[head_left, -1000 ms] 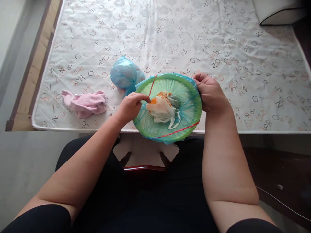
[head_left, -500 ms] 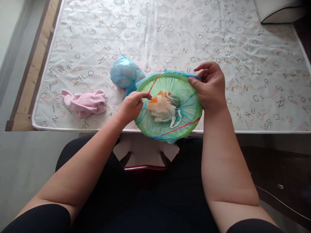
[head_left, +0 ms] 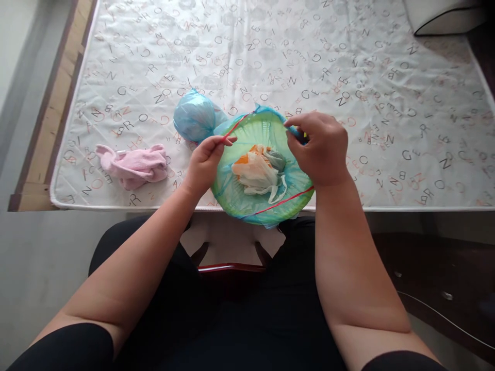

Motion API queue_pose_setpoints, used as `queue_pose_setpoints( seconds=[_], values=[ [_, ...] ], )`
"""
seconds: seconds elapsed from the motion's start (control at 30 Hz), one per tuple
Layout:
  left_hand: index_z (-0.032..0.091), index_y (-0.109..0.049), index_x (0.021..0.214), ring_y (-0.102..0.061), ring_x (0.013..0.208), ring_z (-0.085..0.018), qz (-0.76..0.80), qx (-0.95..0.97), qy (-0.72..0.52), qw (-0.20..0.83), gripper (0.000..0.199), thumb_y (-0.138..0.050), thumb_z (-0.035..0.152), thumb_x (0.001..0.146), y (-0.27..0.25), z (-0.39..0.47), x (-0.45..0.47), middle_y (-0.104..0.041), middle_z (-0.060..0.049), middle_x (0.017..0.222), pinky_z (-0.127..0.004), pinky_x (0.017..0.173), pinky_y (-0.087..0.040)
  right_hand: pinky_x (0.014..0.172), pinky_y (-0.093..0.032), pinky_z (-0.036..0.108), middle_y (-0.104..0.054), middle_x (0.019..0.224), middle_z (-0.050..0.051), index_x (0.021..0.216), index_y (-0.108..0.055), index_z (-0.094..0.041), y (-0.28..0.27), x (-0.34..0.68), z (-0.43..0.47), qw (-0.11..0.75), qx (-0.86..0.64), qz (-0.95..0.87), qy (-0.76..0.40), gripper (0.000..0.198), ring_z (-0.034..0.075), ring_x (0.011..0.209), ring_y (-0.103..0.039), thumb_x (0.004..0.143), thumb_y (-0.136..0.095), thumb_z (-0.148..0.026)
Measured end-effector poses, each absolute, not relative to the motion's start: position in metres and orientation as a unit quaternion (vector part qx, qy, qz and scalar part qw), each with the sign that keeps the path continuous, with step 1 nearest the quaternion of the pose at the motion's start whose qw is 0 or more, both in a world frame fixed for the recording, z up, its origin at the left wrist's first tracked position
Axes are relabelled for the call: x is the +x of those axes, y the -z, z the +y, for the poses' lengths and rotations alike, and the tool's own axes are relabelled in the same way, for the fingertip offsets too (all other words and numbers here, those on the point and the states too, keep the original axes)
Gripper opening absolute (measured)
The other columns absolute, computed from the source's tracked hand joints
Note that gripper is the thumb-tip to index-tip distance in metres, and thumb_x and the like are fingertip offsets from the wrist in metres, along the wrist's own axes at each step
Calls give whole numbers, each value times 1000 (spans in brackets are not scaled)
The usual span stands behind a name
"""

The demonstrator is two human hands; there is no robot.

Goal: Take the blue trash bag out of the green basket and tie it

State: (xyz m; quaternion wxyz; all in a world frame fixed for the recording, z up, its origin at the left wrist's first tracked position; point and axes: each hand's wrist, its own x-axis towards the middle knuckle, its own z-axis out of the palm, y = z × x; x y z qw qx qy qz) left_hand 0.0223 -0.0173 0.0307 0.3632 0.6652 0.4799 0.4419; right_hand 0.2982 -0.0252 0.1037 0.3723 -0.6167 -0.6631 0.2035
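Observation:
A round green basket point(head_left: 228, 203) lined with a thin blue plastic bag point(head_left: 296, 170) tilts at the table's front edge. In it lie crumpled white and orange plastic bags point(head_left: 253, 172) and a greyish bundle point(head_left: 276, 158). A red string point(head_left: 240, 123) runs along the rim at the upper left, and my left hand point(head_left: 207, 162) is closed in a pinch on it. Another stretch of red string crosses the lower right of the opening. At the upper right rim, my right hand point(head_left: 319, 147) is closed, its thumb and fingers pinching the blue bag's edge.
A blue plastic-wrapped ball-shaped bundle point(head_left: 195, 116) sits just behind the basket's left side. Further left lies a folded pink cloth point(head_left: 135, 165). The table point(head_left: 386, 170) has a white letter-printed cover. A pale object with a dark edge point(head_left: 444, 18) stands at the back right.
My right hand has moved left and slightly down along the rim, its fingers now bent over the bag's edge. My left hand has lifted a little, with the red string closer to the rim.

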Motion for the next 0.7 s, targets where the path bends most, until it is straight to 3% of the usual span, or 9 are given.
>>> queue_pose_setpoints(
  seconds=[0.17,0.3,0.43,0.53,0.7],
  values=[
    [32,-69,131,-74,136,-23,535,626,-466,324,37,-47,58,118,-30,-6,22,-78,-6,142,-39,109,-64,81,-62,40,-74,107,6,104,-72,-35,-102,298,-26,401,-626,-636,-208,14,29,113,-71,93,-76,-28],
    [36,-68,133,-75,133,-24,539,606,-480,334,32,-50,56,117,-34,4,7,-77,-5,139,-36,96,-68,87,-60,41,-72,98,4,106,-75,-33,-100,306,-25,399,-624,-640,-203,25,28,103,-70,86,-77,-18],
    [34,-69,128,-81,96,-21,560,575,-457,383,24,-52,43,113,-32,12,-15,-80,-6,124,-34,75,-70,92,-59,43,-71,93,3,103,-78,-31,-95,316,-21,376,-629,-661,-161,24,25,94,-68,85,-77,-15],
    [28,-70,116,-74,69,-15,585,552,-412,428,13,-63,35,106,-23,17,-26,-81,-6,114,-30,60,-64,89,-57,41,-72,93,3,100,-79,-29,-89,322,-19,373,-635,-661,-143,12,23,88,-67,91,-76,-21],
    [24,-71,106,-60,49,-14,595,550,-288,511,16,-74,40,103,-21,17,-28,-70,-3,76,-30,52,-55,86,-57,38,-68,88,2,95,-75,-28,-79,332,-15,414,-650,-617,-160,6,22,90,-67,93,-75,-21]
  ],
)
